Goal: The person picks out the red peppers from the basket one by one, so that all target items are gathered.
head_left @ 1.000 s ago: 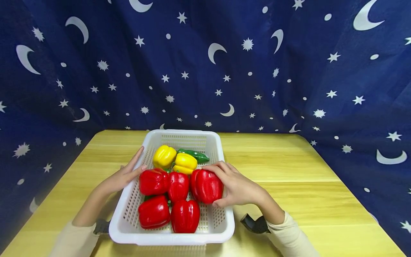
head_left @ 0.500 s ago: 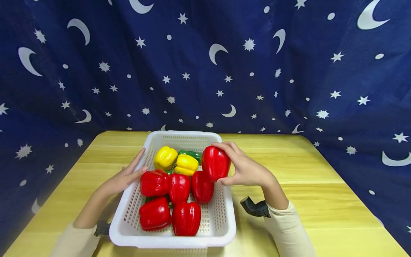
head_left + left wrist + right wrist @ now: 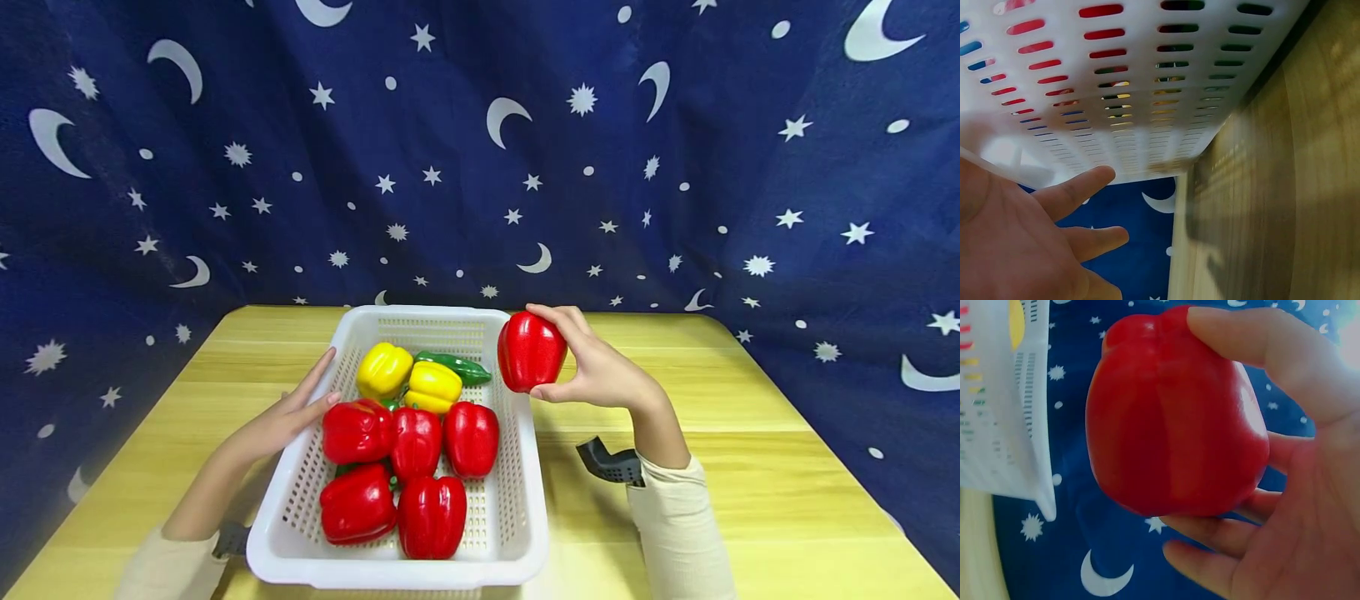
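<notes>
My right hand grips a glossy red bell pepper between thumb and fingers, up at the right rim of a white slotted basket. In the right wrist view the held pepper fills the middle, the thumb on its top end and the fingers round the other. My left hand rests on the basket's left rim with its fingers straight. The left wrist view shows that hand beside the basket's slotted wall. Several red bell peppers lie inside, in the front and middle of the basket.
Two yellow bell peppers and a long green pepper lie in the back of the basket. The basket stands on a wooden table. Behind hangs a dark blue curtain with moons and stars. A black wrist mount sits below my right hand.
My right hand has lifted a red bell pepper out of the basket and carried it up and to the right. Another red one shows where it lay. My left hand stays on the rim.
</notes>
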Demonstrator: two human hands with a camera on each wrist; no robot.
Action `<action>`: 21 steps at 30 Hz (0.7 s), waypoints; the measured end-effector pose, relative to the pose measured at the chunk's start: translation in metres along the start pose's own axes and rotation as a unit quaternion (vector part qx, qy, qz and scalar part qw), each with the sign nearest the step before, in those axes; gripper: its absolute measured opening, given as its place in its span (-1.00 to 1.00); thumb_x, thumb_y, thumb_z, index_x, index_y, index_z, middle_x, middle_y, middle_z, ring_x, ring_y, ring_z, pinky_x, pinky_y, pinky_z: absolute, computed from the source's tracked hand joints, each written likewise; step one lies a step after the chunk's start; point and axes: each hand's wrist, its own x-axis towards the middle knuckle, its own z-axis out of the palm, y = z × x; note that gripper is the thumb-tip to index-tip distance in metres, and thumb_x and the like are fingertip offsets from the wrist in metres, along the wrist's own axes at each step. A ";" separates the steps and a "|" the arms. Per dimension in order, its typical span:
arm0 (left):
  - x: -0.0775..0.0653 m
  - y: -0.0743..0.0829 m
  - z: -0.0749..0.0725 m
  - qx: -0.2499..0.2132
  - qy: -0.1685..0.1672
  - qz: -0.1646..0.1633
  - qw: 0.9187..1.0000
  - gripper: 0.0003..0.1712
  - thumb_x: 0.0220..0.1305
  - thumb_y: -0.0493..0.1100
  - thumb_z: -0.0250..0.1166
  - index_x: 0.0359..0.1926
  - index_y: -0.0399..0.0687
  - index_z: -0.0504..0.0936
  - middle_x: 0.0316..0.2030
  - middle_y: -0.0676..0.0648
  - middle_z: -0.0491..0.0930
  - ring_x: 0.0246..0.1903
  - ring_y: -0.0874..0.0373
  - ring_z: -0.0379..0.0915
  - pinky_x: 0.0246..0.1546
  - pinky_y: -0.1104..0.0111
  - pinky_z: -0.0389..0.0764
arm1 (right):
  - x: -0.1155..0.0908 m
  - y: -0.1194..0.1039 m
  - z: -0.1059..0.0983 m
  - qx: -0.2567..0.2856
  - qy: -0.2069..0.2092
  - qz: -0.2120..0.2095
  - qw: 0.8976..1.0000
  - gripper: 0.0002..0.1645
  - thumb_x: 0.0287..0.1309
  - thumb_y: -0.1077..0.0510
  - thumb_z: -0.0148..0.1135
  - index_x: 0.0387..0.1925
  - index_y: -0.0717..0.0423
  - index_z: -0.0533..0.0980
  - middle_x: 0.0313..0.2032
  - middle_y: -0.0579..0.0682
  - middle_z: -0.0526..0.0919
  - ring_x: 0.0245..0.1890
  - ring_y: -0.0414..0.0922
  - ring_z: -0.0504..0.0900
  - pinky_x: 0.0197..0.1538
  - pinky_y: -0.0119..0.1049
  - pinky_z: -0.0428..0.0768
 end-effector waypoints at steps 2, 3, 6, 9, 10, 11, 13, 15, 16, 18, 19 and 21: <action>-0.001 0.000 0.000 0.000 0.001 -0.002 1.000 -0.20 0.37 -0.05 -0.08 0.38 0.46 -0.41 0.38 -0.37 -0.26 -0.20 -0.20 0.58 -0.51 0.05 0.65 | 0.000 0.006 -0.001 0.005 0.000 0.004 1.000 0.06 -0.24 0.13 0.46 0.32 -0.11 0.10 0.09 0.05 0.26 0.03 -0.01 0.40 -0.09 -0.14 0.63; -0.001 0.001 0.000 -0.002 0.002 -0.005 1.000 -0.20 0.37 -0.04 -0.08 0.38 0.48 -0.40 0.39 -0.36 -0.26 -0.20 -0.21 0.58 -0.51 0.04 0.65 | 0.001 0.009 -0.002 0.007 0.001 0.006 1.000 0.06 -0.24 0.14 0.46 0.32 -0.11 0.10 0.09 0.06 0.26 0.03 0.00 0.40 -0.08 -0.12 0.62; -0.001 0.002 0.001 -0.004 0.003 -0.010 1.000 -0.21 0.37 -0.03 -0.08 0.38 0.49 -0.40 0.39 -0.34 -0.25 -0.18 -0.22 0.57 -0.51 0.03 0.65 | 0.001 0.017 -0.003 0.008 0.005 0.009 1.000 0.07 -0.25 0.16 0.47 0.32 -0.08 0.11 0.10 0.09 0.25 0.04 0.03 0.39 -0.07 -0.09 0.61; -0.001 0.002 0.000 -0.004 0.003 -0.007 1.000 -0.21 0.38 -0.04 -0.09 0.38 0.46 -0.41 0.39 -0.35 -0.24 -0.17 -0.25 0.56 -0.51 0.02 0.65 | 0.002 0.024 -0.004 0.010 0.009 0.018 1.000 0.08 -0.26 0.20 0.46 0.33 -0.06 0.11 0.12 0.11 0.23 0.06 0.04 0.38 -0.05 -0.06 0.61; 0.000 0.002 0.000 -0.004 0.002 -0.006 1.000 -0.21 0.38 -0.04 -0.09 0.38 0.45 -0.41 0.39 -0.35 -0.23 -0.16 -0.25 0.55 -0.51 0.03 0.65 | 0.002 0.026 -0.005 0.012 0.010 0.022 1.000 0.08 -0.26 0.22 0.46 0.33 -0.05 0.11 0.12 0.11 0.22 0.06 0.05 0.37 -0.05 -0.04 0.60; 0.000 0.002 0.000 -0.004 0.002 -0.007 1.000 -0.20 0.37 -0.04 -0.09 0.38 0.45 -0.41 0.39 -0.35 -0.23 -0.15 -0.26 0.55 -0.51 0.03 0.65 | 0.002 0.028 -0.006 0.014 0.010 0.027 0.999 0.08 -0.26 0.22 0.46 0.33 -0.05 0.11 0.12 0.12 0.22 0.07 0.06 0.37 -0.04 -0.02 0.60; 0.000 0.001 -0.001 -0.007 0.000 -0.005 1.000 -0.20 0.37 -0.05 -0.09 0.39 0.44 -0.41 0.38 -0.35 -0.23 -0.13 -0.28 0.53 -0.51 0.02 0.65 | 0.003 0.033 -0.007 0.017 0.009 0.036 0.999 0.07 -0.24 0.22 0.45 0.33 -0.04 0.11 0.12 0.13 0.21 0.08 0.08 0.35 -0.03 0.01 0.59; 0.000 0.001 -0.001 -0.010 -0.002 -0.005 1.000 -0.20 0.37 -0.05 -0.09 0.39 0.44 -0.41 0.38 -0.35 -0.23 -0.13 -0.27 0.53 -0.50 0.01 0.65 | 0.003 0.039 -0.007 0.017 0.006 0.045 0.999 0.06 -0.23 0.21 0.45 0.33 -0.03 0.11 0.13 0.14 0.21 0.09 0.10 0.34 -0.01 0.05 0.57; 0.001 0.001 -0.001 -0.012 -0.003 -0.006 1.000 -0.20 0.37 -0.06 -0.09 0.38 0.44 -0.41 0.38 -0.35 -0.23 -0.14 -0.27 0.54 -0.51 0.01 0.64 | 0.003 0.042 -0.007 0.019 0.003 0.050 0.999 0.06 -0.22 0.21 0.45 0.34 -0.03 0.10 0.13 0.15 0.21 0.10 0.11 0.33 0.00 0.06 0.56; 0.001 0.001 -0.001 -0.015 -0.005 -0.007 1.000 -0.20 0.37 -0.06 -0.09 0.38 0.46 -0.41 0.38 -0.35 -0.23 -0.15 -0.26 0.55 -0.51 0.00 0.64 | 0.004 0.048 -0.007 0.021 -0.004 0.063 0.998 0.05 -0.21 0.21 0.44 0.34 -0.02 0.10 0.14 0.15 0.20 0.12 0.13 0.32 0.02 0.08 0.54; 0.001 0.002 -0.001 -0.016 -0.005 -0.007 1.000 -0.20 0.37 -0.06 -0.08 0.38 0.46 -0.41 0.38 -0.35 -0.23 -0.16 -0.25 0.55 -0.51 0.00 0.64 | 0.004 0.051 -0.008 0.022 -0.007 0.070 0.997 0.05 -0.21 0.21 0.43 0.34 -0.02 0.10 0.14 0.15 0.20 0.12 0.13 0.31 0.02 0.09 0.54; 0.001 0.002 -0.001 -0.015 -0.004 -0.008 1.000 -0.20 0.37 -0.05 -0.08 0.38 0.46 -0.41 0.38 -0.35 -0.23 -0.17 -0.24 0.56 -0.51 0.00 0.64 | 0.005 0.057 -0.008 0.025 -0.013 0.085 0.996 0.04 -0.20 0.23 0.42 0.34 -0.03 0.10 0.14 0.16 0.19 0.12 0.15 0.31 0.03 0.11 0.53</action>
